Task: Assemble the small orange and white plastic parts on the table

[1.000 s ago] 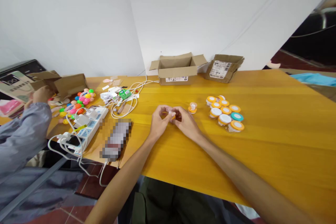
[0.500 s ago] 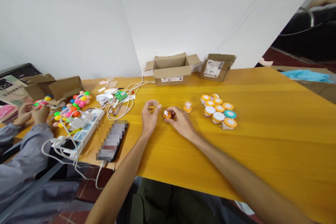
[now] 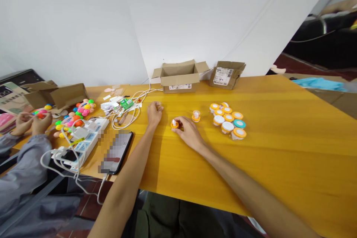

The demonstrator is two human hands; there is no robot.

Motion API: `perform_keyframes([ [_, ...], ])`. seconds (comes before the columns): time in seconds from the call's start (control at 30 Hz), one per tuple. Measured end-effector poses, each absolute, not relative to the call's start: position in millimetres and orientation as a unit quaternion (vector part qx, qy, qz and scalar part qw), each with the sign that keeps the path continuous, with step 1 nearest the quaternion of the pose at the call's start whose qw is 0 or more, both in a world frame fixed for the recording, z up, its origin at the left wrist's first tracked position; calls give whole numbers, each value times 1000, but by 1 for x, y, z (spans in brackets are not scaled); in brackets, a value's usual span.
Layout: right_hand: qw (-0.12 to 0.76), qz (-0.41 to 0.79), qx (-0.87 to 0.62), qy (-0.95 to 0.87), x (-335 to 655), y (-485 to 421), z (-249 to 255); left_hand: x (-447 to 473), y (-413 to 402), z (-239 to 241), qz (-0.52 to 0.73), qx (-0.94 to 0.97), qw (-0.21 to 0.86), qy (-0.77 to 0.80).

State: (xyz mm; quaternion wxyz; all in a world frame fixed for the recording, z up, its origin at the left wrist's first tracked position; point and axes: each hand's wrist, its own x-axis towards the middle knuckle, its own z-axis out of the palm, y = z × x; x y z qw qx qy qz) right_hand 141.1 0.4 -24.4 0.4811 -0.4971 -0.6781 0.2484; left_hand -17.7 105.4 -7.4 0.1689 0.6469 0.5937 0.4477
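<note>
My right hand (image 3: 188, 131) grips a small orange-rimmed piece with a white tip (image 3: 174, 123), pinched between thumb and fingers at the table surface. To its left, my left hand (image 3: 155, 113) is raised with the fingers curled in; whatever they hold is hidden. Just right of my right hand stands a small clear-topped container with an orange base (image 3: 196, 116). Farther right is a cluster of several small round containers (image 3: 228, 126), with orange, white and teal rims and white discs on top.
Two cardboard boxes, one open (image 3: 180, 80) and one tilted (image 3: 227, 75), stand by the wall. On the left lie a phone (image 3: 118, 152), a power strip (image 3: 89, 141), white cables, small packets (image 3: 126, 104) and colourful balls (image 3: 80, 113). A co-worker's hands (image 3: 41, 122) handle similar balls.
My left hand has moved left, away from my right hand, and its fingers have curled; the clear cap seen in it before no longer shows. My right hand keeps its grip.
</note>
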Motion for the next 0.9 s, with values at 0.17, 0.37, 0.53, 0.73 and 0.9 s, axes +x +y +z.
perform_keyframes([
  [0.17, 472, 248, -502, -681, 140, 0, -23, -16, 115, -10, 430, 645, 128, 619],
  [0.37, 468, 247, -501, -685, 140, 1, -26, -18, 97, -17, 484, 621, 115, 606],
  [0.53, 472, 244, -506, -680, 141, 3, -28, -10, 62, -10, 531, 641, 125, 539],
  [0.73, 507, 241, -524, -641, 145, 3, -28, 10, 25, 9, 380, 811, 214, 389],
  [0.9, 525, 243, -537, -614, 146, 3, -26, 12, 22, 10, 330, 827, 191, 414],
])
